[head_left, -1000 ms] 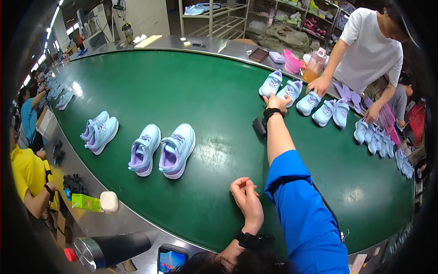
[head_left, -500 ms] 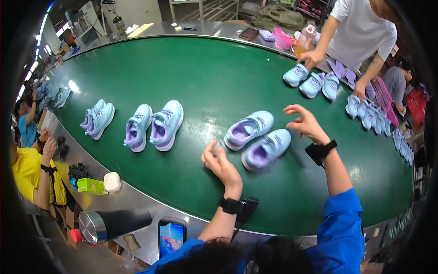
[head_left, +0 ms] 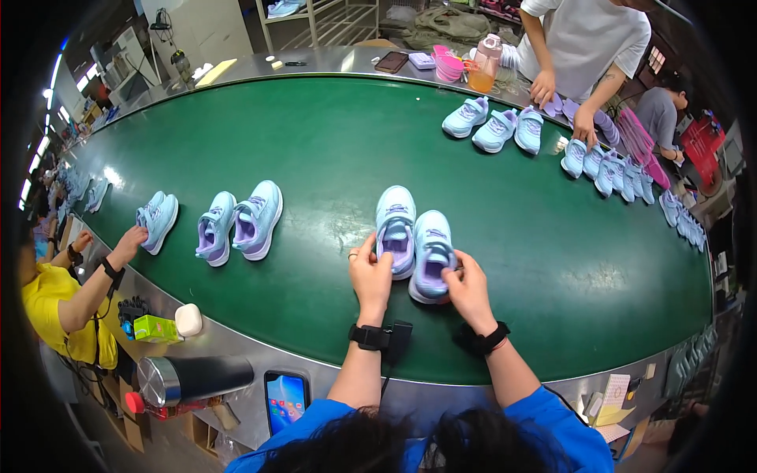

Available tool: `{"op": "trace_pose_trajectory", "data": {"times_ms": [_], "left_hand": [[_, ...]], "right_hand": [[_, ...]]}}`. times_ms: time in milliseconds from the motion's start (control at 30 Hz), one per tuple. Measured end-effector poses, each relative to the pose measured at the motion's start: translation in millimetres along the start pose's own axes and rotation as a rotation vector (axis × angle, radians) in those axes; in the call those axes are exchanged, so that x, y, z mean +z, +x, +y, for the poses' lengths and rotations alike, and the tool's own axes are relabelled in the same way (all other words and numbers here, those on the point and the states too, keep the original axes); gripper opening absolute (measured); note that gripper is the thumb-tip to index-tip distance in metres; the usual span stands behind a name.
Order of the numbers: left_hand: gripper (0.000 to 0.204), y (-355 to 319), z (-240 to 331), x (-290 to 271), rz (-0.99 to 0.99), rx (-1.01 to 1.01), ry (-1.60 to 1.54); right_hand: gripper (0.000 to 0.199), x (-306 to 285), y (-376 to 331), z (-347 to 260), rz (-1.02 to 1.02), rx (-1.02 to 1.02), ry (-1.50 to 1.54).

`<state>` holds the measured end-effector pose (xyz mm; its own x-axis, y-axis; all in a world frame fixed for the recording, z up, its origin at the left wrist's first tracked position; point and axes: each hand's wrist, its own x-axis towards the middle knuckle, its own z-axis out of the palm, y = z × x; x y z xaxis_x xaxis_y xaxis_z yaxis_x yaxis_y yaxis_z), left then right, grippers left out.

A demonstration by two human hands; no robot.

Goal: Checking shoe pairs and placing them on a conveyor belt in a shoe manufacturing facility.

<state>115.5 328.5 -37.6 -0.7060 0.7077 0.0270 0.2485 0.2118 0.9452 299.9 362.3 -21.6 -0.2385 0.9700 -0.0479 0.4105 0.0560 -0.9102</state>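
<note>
Head view: a green belt [head_left: 315, 158] and the articles upon it and along its edges.

Item: left shoe [head_left: 396, 219] and right shoe [head_left: 434, 243], pale blue, purple-lined, side by side toward the belt's near edge. Toes face its far edge, which seems to leave the heel openings handy.

Item: left hand [head_left: 371, 277], partly closed about the left shoe's heel, thumb at the collar.

Item: right hand [head_left: 471, 296], likewise partly closed, thumb and fingers at the right shoe's heel (firmness of either grip cannot be told). One hand per shoe probably keeps the two aligned.

Item: two further pairs, a nearer pair [head_left: 258, 221] and an outer pair [head_left: 163, 223], toward the belt's left end; a co-worker's hand [head_left: 126, 246] is at the outer one.

Containers, beyond the belt's far edge: clear bottle [head_left: 484, 65], orange liquid low inside; pink cup [head_left: 449, 68], contents not discernible.

Containers, outside the belt's near edge, leftward: dark flask [head_left: 205, 380], red-capped, opaque; green carton [head_left: 155, 329], contents hidden; white case [head_left: 188, 319], apparently closed. All sit off the belt, presumably to keep its surface for shoes.
</note>
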Motion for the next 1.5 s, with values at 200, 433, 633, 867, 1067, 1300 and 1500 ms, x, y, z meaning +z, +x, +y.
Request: {"op": "trace_pose_trajectory", "data": {"times_ms": [200, 433, 633, 867, 1067, 1300, 1500], "left_hand": [[0.046, -5, 14, 1, -0.582, -0.524, -1.051], [0.047, -21, 30, 12, -0.827, -0.599, -0.961], [0.052, -29, 45, 21, -0.607, -0.321, -1.101], [0.068, -31, 40, 33, -0.306, 0.161, -0.702], [0.072, -36, 43, 37, -0.310, 0.119, -0.846], [0.042, -45, 39, 49, -0.296, 0.123, -0.531], [0.049, -49, 23, 60, -0.148, 0.100, 0.139]], "right_hand": [[0.034, -33, 8, 0, -0.118, 0.220, 0.825], [0.043, -49, 1, 5, -0.218, 0.233, 0.982], [0.057, -62, 2, -13, 0.061, -0.144, 0.670], [0.061, -65, -3, -13, 0.240, -0.389, 0.037], [0.055, -65, -4, -17, 0.287, -0.318, 0.387], [0.050, -83, -3, -11, 0.209, -0.043, 0.473], [0.039, -96, -5, -8, 0.304, -0.155, -0.567]]}}
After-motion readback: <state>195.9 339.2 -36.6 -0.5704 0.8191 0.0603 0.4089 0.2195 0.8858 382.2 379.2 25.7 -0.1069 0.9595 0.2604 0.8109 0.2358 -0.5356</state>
